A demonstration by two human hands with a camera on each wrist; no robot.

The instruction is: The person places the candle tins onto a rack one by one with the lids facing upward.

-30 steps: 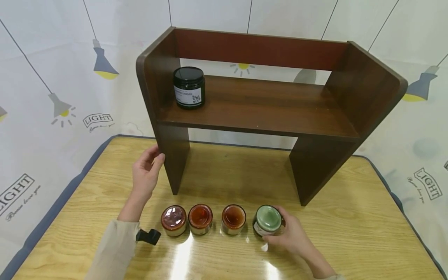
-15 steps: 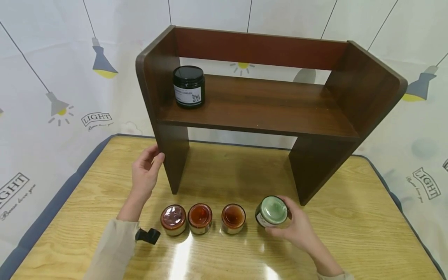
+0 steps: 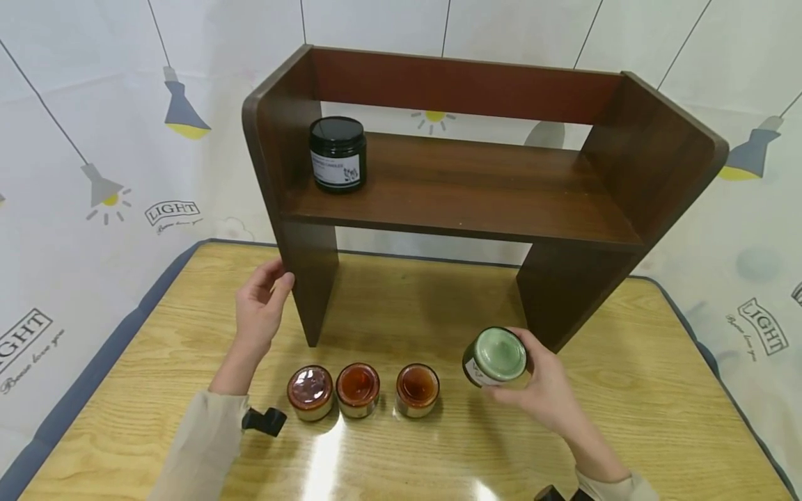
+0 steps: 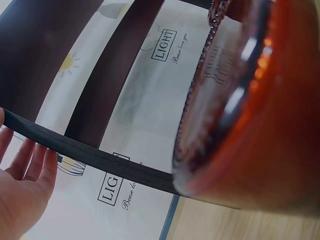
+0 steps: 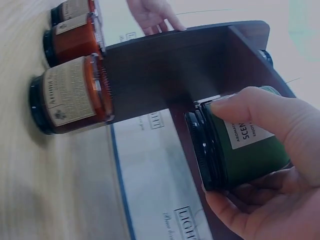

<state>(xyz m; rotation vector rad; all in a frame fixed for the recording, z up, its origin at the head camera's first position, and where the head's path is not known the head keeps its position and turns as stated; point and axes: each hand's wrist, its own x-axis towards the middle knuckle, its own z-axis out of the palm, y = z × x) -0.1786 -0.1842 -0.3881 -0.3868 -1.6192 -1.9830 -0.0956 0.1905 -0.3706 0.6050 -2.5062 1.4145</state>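
Observation:
My right hand grips a green glass candle jar, thumb on one side and fingers on the other. In the head view its green base faces up, and its black lid is underneath. The jar is lifted above the table, by the foot of the dark wooden shelf's right panel. My left hand touches the outer side of the left panel with loosely extended fingers. On the upper board, at the left end, stands a dark candle jar with a white label.
In a row before the shelf stand three amber and reddish candle jars, base up: the left jar, middle jar and right jar. Black wrist straps show at the cuffs. A printed cloth hangs around the wooden table.
My right hand has lifted the green candle jar off the table and carried it back and to the right, tilting it slightly. My left hand stays at the panel.

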